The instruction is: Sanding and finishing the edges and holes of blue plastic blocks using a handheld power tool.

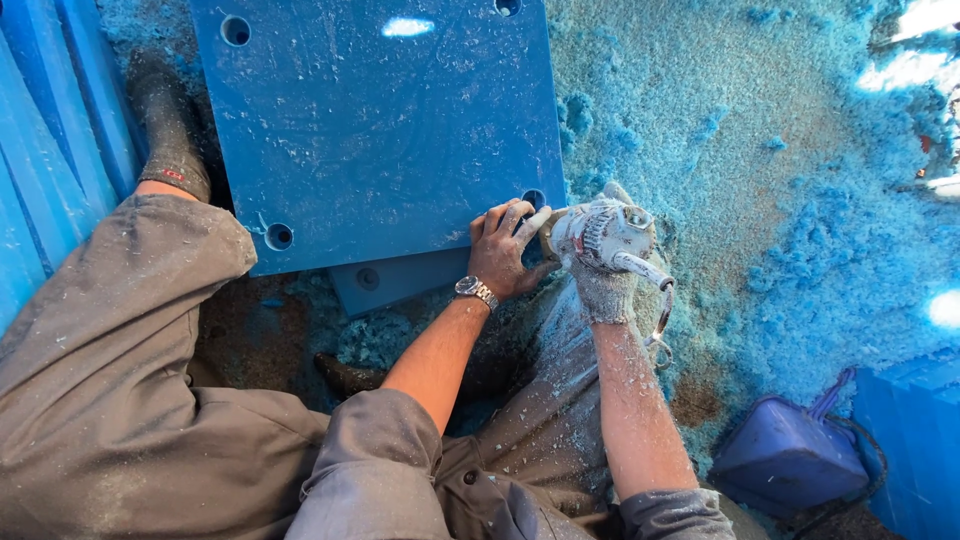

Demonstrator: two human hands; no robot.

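My right hand [600, 275], in a speckled knit glove, is closed around the body of a small grey power tool [608, 236]; the tool lies on its side, its working end turned toward the lower right corner of the big blue plastic slab [370, 130], just beside the round hole [534, 198] cut there; a metal tube and hose [662, 300] curve down from the tool past my wrist. My left hand [503, 252] is bare, with a metal wristwatch [477, 291] on the wrist; it rests palm-down on that same corner of the slab, fingers spread and slightly bent, the fingertips touching the front of the tool; it presses rather than grips, so it is open on the slab's edge. The slab lies flat on the floor [720, 150], with further round holes near its other corners, and a second, smaller blue piece [395, 280] shows from under its lower edge. The floor all round is thick with blue shavings, heaped to the right; my grey trousers [120, 380] and both forearms are dusted with them. My foot in a dark sock [170, 130] sits at the slab's left edge, next to upright blue panels [50, 150]; a blue-purple container [785, 455] with a dark cord stands at lower right.
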